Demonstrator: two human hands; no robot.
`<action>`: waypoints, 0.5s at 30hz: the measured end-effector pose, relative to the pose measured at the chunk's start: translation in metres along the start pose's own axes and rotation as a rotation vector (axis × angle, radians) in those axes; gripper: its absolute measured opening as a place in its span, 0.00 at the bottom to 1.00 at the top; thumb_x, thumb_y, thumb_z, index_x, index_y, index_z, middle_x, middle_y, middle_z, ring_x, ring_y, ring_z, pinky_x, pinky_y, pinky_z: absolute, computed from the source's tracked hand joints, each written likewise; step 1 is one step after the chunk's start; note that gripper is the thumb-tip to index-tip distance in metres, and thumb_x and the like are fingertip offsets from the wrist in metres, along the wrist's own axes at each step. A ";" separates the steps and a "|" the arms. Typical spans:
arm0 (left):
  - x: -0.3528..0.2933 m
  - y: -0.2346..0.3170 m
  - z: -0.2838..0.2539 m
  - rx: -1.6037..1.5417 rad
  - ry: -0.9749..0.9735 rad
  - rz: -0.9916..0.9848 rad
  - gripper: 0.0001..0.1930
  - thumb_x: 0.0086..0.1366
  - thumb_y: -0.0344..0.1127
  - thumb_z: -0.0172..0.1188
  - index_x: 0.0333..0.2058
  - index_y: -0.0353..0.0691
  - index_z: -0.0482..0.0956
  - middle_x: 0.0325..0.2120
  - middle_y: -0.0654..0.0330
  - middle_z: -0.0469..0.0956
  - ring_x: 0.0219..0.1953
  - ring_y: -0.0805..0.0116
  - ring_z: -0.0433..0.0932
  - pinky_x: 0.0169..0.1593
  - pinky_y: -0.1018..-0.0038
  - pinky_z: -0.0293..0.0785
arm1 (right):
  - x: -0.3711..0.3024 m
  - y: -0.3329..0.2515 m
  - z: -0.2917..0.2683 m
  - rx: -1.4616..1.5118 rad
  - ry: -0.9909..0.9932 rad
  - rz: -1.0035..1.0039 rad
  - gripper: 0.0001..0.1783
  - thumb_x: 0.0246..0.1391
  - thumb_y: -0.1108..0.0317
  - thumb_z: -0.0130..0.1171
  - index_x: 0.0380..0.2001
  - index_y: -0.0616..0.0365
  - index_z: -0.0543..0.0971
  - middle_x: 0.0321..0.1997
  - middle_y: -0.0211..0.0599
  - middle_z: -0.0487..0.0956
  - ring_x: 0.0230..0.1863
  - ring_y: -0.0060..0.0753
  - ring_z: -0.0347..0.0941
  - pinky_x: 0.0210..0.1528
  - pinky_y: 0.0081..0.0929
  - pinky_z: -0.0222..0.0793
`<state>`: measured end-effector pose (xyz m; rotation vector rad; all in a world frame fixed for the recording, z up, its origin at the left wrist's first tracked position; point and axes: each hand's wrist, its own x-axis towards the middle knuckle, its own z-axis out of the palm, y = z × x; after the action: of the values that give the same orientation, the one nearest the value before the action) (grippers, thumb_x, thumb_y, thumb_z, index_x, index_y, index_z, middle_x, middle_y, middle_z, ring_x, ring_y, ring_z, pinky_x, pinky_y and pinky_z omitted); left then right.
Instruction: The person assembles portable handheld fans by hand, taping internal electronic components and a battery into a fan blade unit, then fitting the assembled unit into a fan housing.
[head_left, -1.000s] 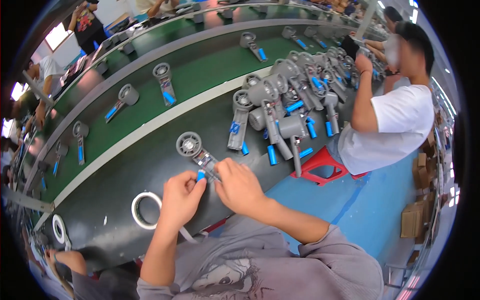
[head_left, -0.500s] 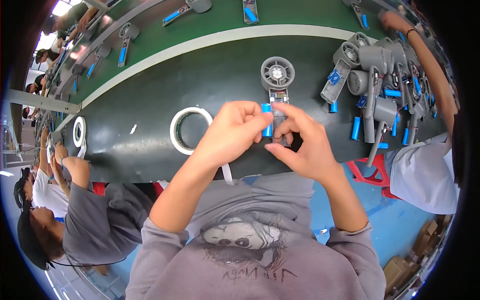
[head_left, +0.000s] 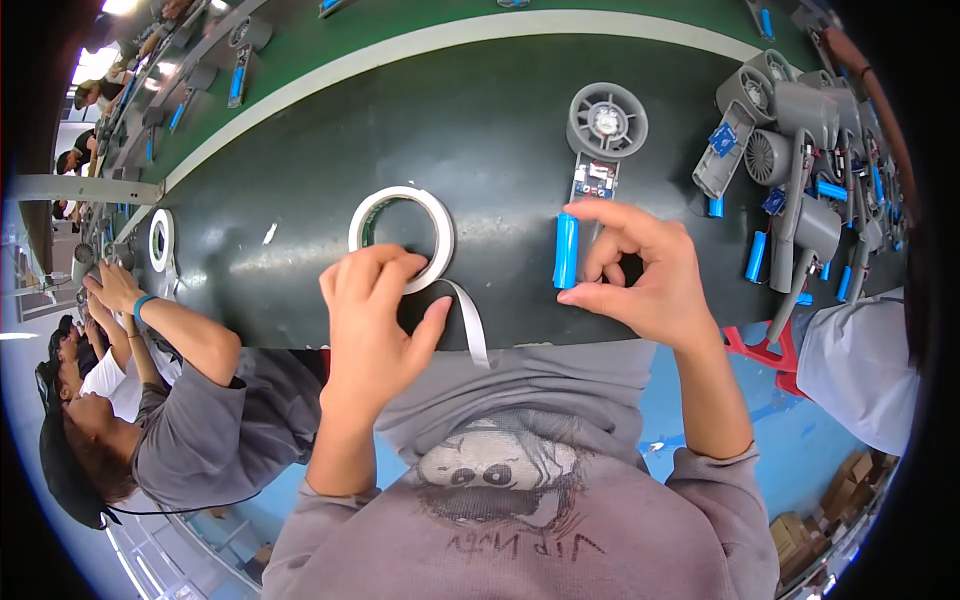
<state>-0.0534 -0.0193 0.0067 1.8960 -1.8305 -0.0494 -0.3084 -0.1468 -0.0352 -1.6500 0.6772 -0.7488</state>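
Observation:
A white tape roll [head_left: 436, 232] lies flat on the dark worktable [head_left: 300, 200], with a loose strip [head_left: 472, 325] trailing toward me. My left hand [head_left: 372, 325] has its fingers curled over the roll's near rim and its thumb beside the strip. My right hand [head_left: 645, 275] pinches a blue cylindrical cell [head_left: 566, 250] upright between forefinger and thumb. The cell stands at the foot of a grey handheld fan body [head_left: 606, 122], which lies open with a small circuit board [head_left: 594, 181] showing in its handle.
A heap of grey fan bodies [head_left: 790, 150] and loose blue cells [head_left: 757, 256] lies at the right. A second tape roll [head_left: 160, 240] sits far left by a seated person [head_left: 190, 440]. A green conveyor [head_left: 330, 60] carries more fans. A red stool [head_left: 762, 350] stands beside a person in white [head_left: 865, 365].
My left hand has left the blue cell and dropped onto the tape roll. My right hand keeps the cell by the fan handle. The view has tipped down toward my lap.

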 end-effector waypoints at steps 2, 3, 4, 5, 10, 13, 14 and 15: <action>-0.007 -0.009 0.004 0.018 -0.136 0.085 0.14 0.52 0.23 0.70 0.39 0.39 0.82 0.38 0.60 0.80 0.42 0.59 0.76 0.52 0.64 0.60 | 0.001 0.001 -0.001 0.028 -0.008 0.015 0.39 0.39 0.79 0.79 0.59 0.59 0.81 0.21 0.23 0.79 0.20 0.12 0.62 0.27 0.16 0.56; -0.008 -0.009 0.005 -0.016 -0.126 0.120 0.14 0.51 0.24 0.72 0.38 0.41 0.82 0.38 0.61 0.81 0.41 0.62 0.78 0.50 0.65 0.58 | 0.001 0.001 -0.002 0.038 -0.024 0.001 0.39 0.39 0.79 0.79 0.60 0.60 0.80 0.21 0.23 0.79 0.20 0.12 0.62 0.27 0.15 0.56; -0.008 -0.008 0.005 -0.020 -0.131 0.117 0.14 0.51 0.24 0.72 0.38 0.41 0.82 0.38 0.61 0.81 0.41 0.62 0.78 0.50 0.65 0.58 | 0.002 0.001 -0.002 0.048 -0.039 -0.012 0.39 0.39 0.79 0.80 0.60 0.60 0.80 0.21 0.23 0.79 0.20 0.12 0.63 0.26 0.15 0.56; -0.008 -0.005 0.005 -0.083 -0.124 0.138 0.13 0.52 0.28 0.73 0.38 0.42 0.83 0.39 0.64 0.82 0.42 0.64 0.78 0.49 0.64 0.57 | 0.002 0.001 -0.003 0.048 -0.040 -0.006 0.39 0.39 0.79 0.80 0.60 0.60 0.80 0.21 0.23 0.79 0.20 0.12 0.63 0.26 0.15 0.56; -0.007 0.005 0.012 -0.202 -0.136 0.196 0.13 0.52 0.27 0.71 0.37 0.42 0.84 0.38 0.63 0.83 0.42 0.64 0.80 0.49 0.65 0.57 | 0.004 0.001 -0.003 0.083 -0.057 -0.019 0.40 0.39 0.77 0.81 0.61 0.63 0.79 0.21 0.23 0.79 0.21 0.11 0.64 0.26 0.15 0.57; -0.004 0.013 0.015 -0.218 -0.141 0.206 0.12 0.52 0.27 0.71 0.37 0.43 0.85 0.38 0.64 0.83 0.41 0.64 0.80 0.48 0.65 0.56 | 0.004 0.001 -0.004 0.079 -0.071 -0.021 0.40 0.39 0.77 0.81 0.61 0.63 0.79 0.22 0.23 0.79 0.21 0.11 0.65 0.27 0.15 0.58; -0.003 0.014 0.015 -0.216 -0.141 0.219 0.12 0.52 0.28 0.71 0.37 0.43 0.85 0.37 0.64 0.83 0.40 0.64 0.79 0.48 0.65 0.56 | 0.004 0.001 -0.004 0.079 -0.073 -0.020 0.40 0.39 0.77 0.81 0.61 0.63 0.79 0.22 0.23 0.79 0.21 0.11 0.65 0.27 0.15 0.58; -0.003 0.016 0.015 -0.216 -0.141 0.217 0.12 0.52 0.28 0.71 0.37 0.43 0.85 0.37 0.64 0.83 0.40 0.64 0.79 0.48 0.65 0.56 | 0.003 0.001 -0.004 0.070 -0.077 -0.027 0.41 0.39 0.77 0.81 0.61 0.63 0.79 0.22 0.23 0.79 0.21 0.11 0.65 0.27 0.15 0.58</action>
<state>-0.0735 -0.0212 -0.0015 1.5740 -2.0245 -0.3010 -0.3093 -0.1521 -0.0355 -1.6181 0.5690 -0.7170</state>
